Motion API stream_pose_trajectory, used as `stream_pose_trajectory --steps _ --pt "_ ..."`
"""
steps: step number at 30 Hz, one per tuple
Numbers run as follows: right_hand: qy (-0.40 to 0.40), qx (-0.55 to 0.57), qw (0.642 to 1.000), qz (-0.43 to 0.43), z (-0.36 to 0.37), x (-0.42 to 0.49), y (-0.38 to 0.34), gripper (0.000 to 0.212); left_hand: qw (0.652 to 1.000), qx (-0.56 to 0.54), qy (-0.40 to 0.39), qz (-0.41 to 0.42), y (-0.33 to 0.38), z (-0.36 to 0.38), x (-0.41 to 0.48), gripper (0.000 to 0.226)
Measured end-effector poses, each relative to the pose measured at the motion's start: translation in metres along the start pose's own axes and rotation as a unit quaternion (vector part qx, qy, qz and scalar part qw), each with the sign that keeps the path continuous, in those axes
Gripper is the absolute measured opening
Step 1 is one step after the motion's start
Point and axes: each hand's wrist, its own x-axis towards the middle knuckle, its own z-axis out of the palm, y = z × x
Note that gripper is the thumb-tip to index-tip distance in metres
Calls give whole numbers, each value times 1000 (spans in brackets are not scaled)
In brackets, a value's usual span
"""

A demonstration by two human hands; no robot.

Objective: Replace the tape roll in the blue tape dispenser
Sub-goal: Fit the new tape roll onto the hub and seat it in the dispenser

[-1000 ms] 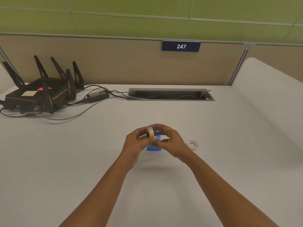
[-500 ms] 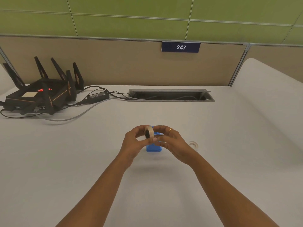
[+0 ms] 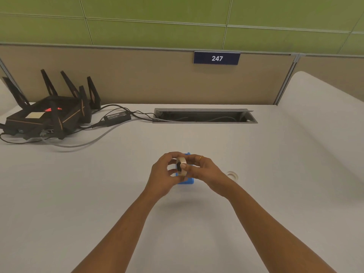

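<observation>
A: Take it from the left, with the blue tape dispenser [image 3: 186, 180] as the marker. What's different from a second ago?

B: Well off to its far left the router [image 3: 47, 117] and its cables sit as they did. The left hand [image 3: 162, 174] is just left of the dispenser, fingers curled onto the tape roll [image 3: 181, 166]. A second ago the roll showed mostly its pale edge; now it has turned so its dark core faces the camera.

A: And the right hand [image 3: 204, 170]?

B: Just right of the dispenser, pinching the roll's other side. So both hands are together, closed on the one roll, held above the dispenser, which rests on the desk [image 3: 275, 174] mostly hidden behind them.

A: Meaning?

B: I'd judge they are orienting the roll, perhaps hunting the free end, before seating it. It isn't in yet. Further right lies a clear ring [image 3: 232, 174], likely the spent roll.
</observation>
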Motion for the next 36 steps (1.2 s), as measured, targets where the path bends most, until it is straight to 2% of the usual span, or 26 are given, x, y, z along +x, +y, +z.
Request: stream_pose_trajectory --steps 7,11,15,21,28,36 --pt "4 4 1000 -4 0 2 0 18 1000 18 7 21 2 1 2 50" --pt "16 -42 999 -7 -2 9 -2 36 1000 27 4 10 2 1 9 51" --pt "39 -65 997 -6 -3 17 -9 44 999 38 -7 7 4 1 20 53" --pt "69 -73 995 -16 -9 30 -14 47 1000 27 3 -8 3 2 38 52" --pt "79 -119 990 -17 -10 39 -15 49 999 3 -24 -38 -8 0 47 59" --pt "89 -129 987 -33 -13 43 -19 48 996 -46 -9 -73 -12 -5 55 48"
